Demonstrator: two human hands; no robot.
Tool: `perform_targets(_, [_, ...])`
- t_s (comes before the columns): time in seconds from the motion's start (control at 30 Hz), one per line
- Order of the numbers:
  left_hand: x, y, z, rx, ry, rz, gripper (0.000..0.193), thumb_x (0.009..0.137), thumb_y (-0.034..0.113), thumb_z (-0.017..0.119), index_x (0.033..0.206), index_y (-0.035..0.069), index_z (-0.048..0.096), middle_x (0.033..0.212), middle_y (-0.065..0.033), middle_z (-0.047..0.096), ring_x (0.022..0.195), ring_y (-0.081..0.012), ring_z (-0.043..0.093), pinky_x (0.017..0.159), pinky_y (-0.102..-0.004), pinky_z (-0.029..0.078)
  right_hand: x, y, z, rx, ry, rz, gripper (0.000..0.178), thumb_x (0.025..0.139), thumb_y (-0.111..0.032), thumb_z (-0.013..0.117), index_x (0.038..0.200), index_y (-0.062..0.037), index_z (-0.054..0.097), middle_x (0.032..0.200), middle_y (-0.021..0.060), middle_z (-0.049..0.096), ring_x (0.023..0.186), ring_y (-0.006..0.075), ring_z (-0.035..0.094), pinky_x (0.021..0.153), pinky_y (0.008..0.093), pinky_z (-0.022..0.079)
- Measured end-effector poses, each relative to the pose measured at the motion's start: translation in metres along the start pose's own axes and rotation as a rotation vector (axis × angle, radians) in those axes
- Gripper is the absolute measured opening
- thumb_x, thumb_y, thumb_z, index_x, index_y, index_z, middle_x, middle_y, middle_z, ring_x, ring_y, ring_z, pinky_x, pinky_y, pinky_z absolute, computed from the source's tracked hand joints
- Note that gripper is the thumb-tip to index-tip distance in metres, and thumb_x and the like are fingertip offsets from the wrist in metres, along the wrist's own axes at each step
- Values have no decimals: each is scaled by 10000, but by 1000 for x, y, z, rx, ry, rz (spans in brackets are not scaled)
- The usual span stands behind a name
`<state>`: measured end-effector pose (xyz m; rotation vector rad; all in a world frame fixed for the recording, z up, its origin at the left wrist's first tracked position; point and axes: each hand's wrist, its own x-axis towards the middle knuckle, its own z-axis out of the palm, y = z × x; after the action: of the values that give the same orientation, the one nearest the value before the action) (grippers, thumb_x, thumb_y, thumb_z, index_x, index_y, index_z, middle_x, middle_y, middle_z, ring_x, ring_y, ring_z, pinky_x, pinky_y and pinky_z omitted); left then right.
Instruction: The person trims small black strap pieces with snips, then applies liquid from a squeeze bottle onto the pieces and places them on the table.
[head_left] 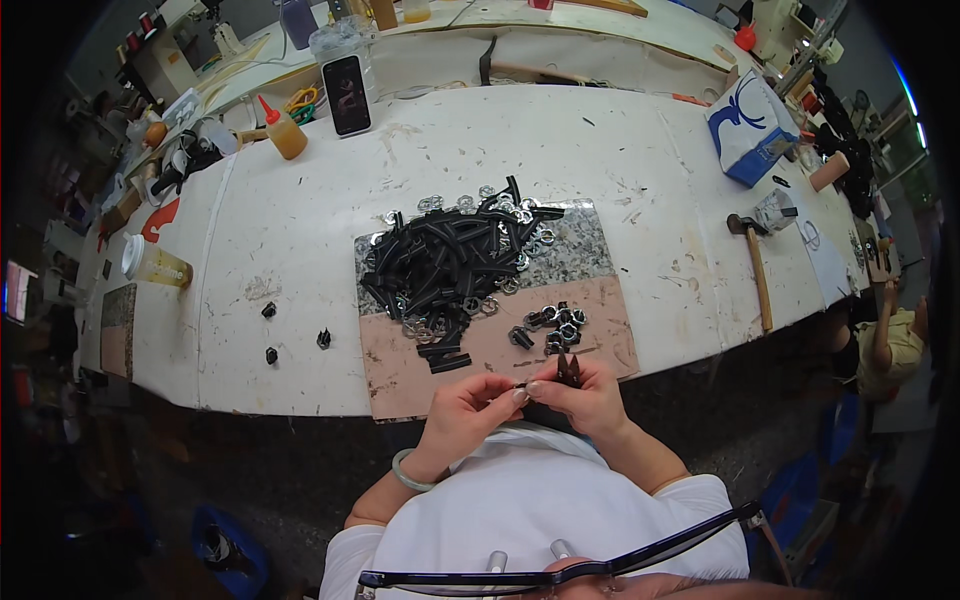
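My left hand (pixel 468 412) and my right hand (pixel 588 397) meet at the near edge of the board, thumbs and fingertips pinched together. Between the fingertips is something small and dark, mostly hidden. A dark tool with two pointed tips (pixel 568 368) sticks up from among my right fingers. Just beyond that hand lies a small cluster of silver rings with black strips (pixel 567 322) on them. Farther back is a big heap of short black strips (pixel 440 262), mixed with loose silver rings (pixel 431 203).
The pink and speckled board (pixel 400 393) carries both piles. Several small black pieces (pixel 323 339) lie to its left. Around the table stand a phone (pixel 346 95), a glue bottle (pixel 285 135), a cup (pixel 155 262), a hammer (pixel 758 270) and a bag (pixel 748 130). Another person (pixel 890 345) sits at far right.
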<state>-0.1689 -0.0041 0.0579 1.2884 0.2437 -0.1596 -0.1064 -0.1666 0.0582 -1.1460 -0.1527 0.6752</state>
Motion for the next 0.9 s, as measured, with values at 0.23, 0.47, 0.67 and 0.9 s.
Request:
perform_targets(0.23, [2, 2, -4, -203, -34, -92, 166, 823, 67, 604, 936, -53, 581, 842, -100, 628, 733, -125, 616, 638, -215, 527, 3, 3, -16, 258, -133, 221, 155, 824, -75, 606, 947, 20, 598, 786, 67, 629, 557, 24, 473, 447, 170, 327])
perform_targets(0.47, [3, -4, -7, -81, -8, -26, 169, 817, 60, 610, 944, -47, 581, 835, -92, 626, 745, -118, 612, 640, -219, 531, 4, -2, -13, 30, -107, 202, 190, 842, -84, 586, 1003, 18, 594, 814, 76, 634, 531, 16, 427, 425, 168, 291])
perform_targets(0.67, [-4, 2, -10, -123, 38, -51, 138, 821, 34, 593, 944, -28, 588, 844, -90, 633, 714, -123, 615, 658, -226, 520, 7, 19, -2, -296, -54, -74, 81, 832, -66, 582, 877, 1, 579, 735, 10, 573, 566, 45, 449, 494, 178, 365])
perform_targets(0.9, [-16, 0, -34, -141, 117, -33, 180, 832, 91, 599, 976, -17, 591, 819, -51, 628, 716, -87, 598, 638, -207, 500, 20, 29, 16, -623, -65, -342, 61, 806, -27, 592, 842, 8, 557, 742, 38, 554, 622, 83, 503, 542, 198, 404])
